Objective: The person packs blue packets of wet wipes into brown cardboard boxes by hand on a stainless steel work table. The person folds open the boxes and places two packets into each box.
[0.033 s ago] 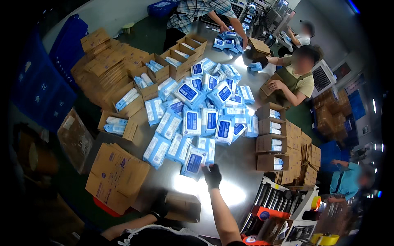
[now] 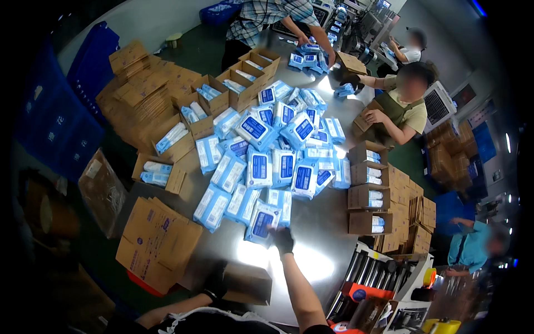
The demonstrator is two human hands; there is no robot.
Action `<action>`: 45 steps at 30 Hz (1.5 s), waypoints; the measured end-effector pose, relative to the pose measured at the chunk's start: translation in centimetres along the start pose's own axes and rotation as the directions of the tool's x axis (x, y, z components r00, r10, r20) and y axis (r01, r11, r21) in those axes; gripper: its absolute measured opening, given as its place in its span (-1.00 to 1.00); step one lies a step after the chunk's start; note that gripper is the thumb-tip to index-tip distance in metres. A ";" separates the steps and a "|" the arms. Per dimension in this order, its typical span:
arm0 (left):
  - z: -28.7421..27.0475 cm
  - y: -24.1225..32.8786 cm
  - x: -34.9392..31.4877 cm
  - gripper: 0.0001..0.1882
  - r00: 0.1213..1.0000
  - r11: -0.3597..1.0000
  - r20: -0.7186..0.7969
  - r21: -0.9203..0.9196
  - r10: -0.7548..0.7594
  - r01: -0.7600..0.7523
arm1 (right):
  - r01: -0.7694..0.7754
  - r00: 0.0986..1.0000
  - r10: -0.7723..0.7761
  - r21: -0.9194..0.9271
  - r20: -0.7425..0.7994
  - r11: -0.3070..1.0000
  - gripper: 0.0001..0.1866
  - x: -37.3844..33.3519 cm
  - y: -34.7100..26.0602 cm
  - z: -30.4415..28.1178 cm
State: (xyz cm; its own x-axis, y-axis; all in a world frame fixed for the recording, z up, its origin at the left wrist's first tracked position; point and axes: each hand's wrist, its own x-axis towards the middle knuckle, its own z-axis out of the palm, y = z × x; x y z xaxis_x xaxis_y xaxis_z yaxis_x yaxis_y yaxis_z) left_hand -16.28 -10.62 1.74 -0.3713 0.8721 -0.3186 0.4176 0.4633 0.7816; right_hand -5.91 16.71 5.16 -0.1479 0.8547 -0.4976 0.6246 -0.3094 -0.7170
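Note:
My right hand [image 2: 283,241], in a dark glove, is at the lower right edge of a light-blue and white pack of wipes [image 2: 262,221]. Its fingertips lie over that edge in a pinch, slightly blurred; the pack rests on the metal table [image 2: 317,222] at the near end of a large heap of similar packs [image 2: 283,161]. Close to my body stands an open cardboard box [image 2: 248,284]. My gloved left hand [image 2: 216,282] grips the box's left side, its fingers mostly in shadow.
Filled cartons [image 2: 169,136] line the table's left edge; more boxes [image 2: 370,196] stand at the right. Flattened cartons [image 2: 158,239] lie at the near left. A roller conveyor [image 2: 361,273] adjoins the near right. Across the table, a co-worker [image 2: 403,108] handles packs and a box.
My right hand has shifted slightly left and down, its fingertips further over the edge of the wipes pack. My left hand stays at the box.

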 end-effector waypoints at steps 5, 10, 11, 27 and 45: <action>-2.2 2.8 0.4 -0.51 0.992 0.993 0.067 -0.044 -0.111 0.114 | 0.063 0.998 -0.068 0.305 0.006 0.950 -0.44 3.8 4.5 5.0; -1.8 2.9 1.5 -0.52 0.991 0.995 0.090 -0.011 -0.097 0.098 | 0.040 0.999 -0.043 0.152 0.013 0.988 -0.38 11.3 2.6 -1.3; -1.8 2.4 1.6 -0.52 0.991 0.995 0.080 -0.004 -0.103 0.104 | 0.040 0.998 -0.045 0.103 0.044 0.994 -0.37 11.2 1.0 -0.9; 1.9 0.7 6.1 -0.53 0.931 0.953 0.351 0.237 0.098 -0.189 | 0.191 0.903 -0.378 0.597 0.204 0.779 -0.41 -14.4 6.1 -9.2; 6.1 1.6 8.6 -0.64 0.726 0.784 0.631 0.292 0.273 -0.548 | 0.304 0.936 -0.278 0.102 -0.214 0.947 -0.19 -22.9 11.4 -9.4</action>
State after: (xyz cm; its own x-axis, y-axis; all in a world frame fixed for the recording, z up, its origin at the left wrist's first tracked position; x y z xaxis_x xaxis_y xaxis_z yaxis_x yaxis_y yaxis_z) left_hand -13.73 -1.43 -3.06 0.3676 0.8592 -0.3560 0.7730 -0.0694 0.6307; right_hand 11.87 -2.46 12.95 -0.1481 0.9756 -0.1623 0.4687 -0.0753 -0.8801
